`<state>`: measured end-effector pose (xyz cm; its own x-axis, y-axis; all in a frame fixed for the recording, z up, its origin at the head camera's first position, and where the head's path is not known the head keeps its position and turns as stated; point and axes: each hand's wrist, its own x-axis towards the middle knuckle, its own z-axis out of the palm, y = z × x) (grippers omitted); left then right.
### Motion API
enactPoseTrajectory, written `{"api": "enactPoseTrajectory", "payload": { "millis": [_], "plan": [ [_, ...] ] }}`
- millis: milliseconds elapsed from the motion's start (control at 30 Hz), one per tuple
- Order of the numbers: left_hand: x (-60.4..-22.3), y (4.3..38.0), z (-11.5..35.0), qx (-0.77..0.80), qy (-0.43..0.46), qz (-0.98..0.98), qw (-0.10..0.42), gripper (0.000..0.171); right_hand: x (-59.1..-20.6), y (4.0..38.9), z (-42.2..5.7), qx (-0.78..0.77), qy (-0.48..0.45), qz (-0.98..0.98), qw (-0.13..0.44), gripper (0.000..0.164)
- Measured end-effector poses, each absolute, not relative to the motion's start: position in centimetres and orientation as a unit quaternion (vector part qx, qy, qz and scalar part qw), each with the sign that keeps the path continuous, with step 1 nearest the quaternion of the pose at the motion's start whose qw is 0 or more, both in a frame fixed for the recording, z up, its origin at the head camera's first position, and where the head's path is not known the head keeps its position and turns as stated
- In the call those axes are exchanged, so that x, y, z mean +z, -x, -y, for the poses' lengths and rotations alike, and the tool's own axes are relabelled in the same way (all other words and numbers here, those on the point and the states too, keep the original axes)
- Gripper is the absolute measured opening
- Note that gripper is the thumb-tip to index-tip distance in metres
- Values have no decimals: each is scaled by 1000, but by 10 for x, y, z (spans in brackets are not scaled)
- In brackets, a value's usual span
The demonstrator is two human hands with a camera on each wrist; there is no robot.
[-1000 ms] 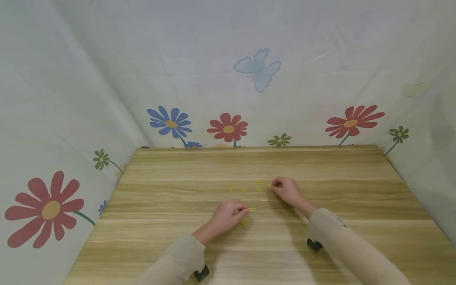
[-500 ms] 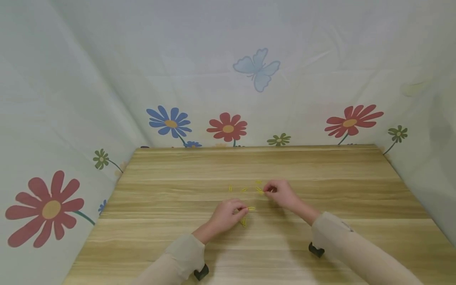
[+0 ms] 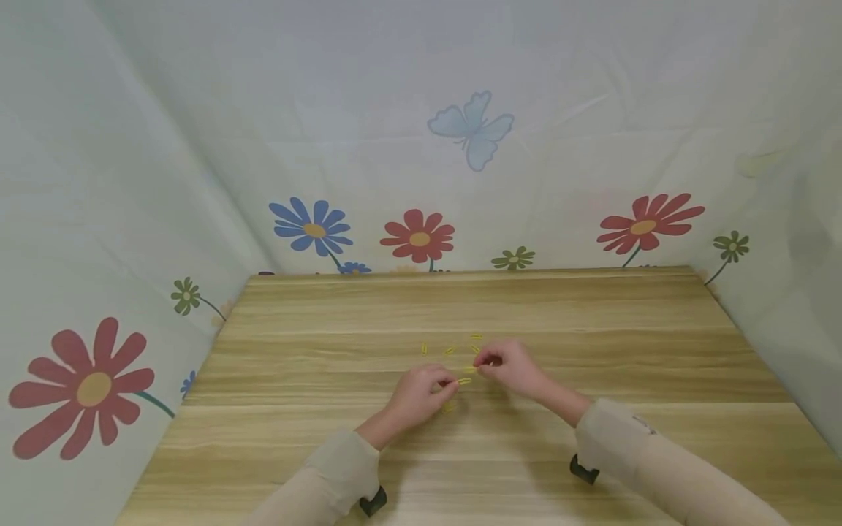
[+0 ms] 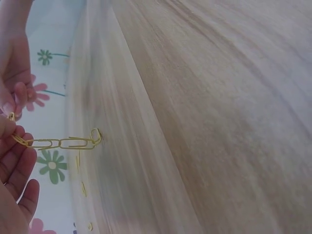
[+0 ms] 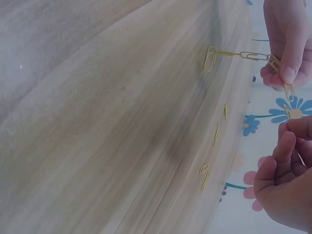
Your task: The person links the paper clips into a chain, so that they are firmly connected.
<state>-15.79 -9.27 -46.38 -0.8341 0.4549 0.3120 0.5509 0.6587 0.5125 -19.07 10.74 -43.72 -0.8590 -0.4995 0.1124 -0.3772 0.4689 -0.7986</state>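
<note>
Between thumb and fingers, my left hand point(image 3: 417, 394) pinches a chain of linked yellow paper clips point(image 4: 73, 143). The chain hangs down to the wooden table, its lowest clip point(image 5: 209, 59) at or just above the surface. One clip point(image 5: 289, 91) of the chain sticks out beyond the left fingertips toward my right hand point(image 3: 514, 365). That right hand pinches a single yellow paper clip point(image 5: 287, 111), held close to the chain's end clip. In the right wrist view a small gap shows between the two; whether they touch elsewhere cannot be told.
Several loose yellow paper clips lie on the table point(image 3: 342, 314) beyond the hands, including one clip point(image 3: 424, 349) at the left and another clip point(image 3: 476, 337) farthest back. A flower-printed white curtain point(image 3: 368, 161) stands behind and beside the table.
My right hand has moved left and nearer, bringing its paper clip from beside the loose clips to the chain's end. The left hand stays almost in place, still pinching the chain.
</note>
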Motion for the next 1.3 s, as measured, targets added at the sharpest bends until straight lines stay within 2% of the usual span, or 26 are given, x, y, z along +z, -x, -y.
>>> {"api": "enactPoseTrajectory", "payload": {
  "millis": [500, 1300],
  "plan": [
    [-466, 160, 88, -274, 262, 916, 134, 12, -435, 185, -101, -475, 237, -842, 101, 8],
    [-466, 159, 90, -265, 272, 915, 136, 11, -439, 186, -108, -482, 248, -831, 122, 6]
  ]
}}
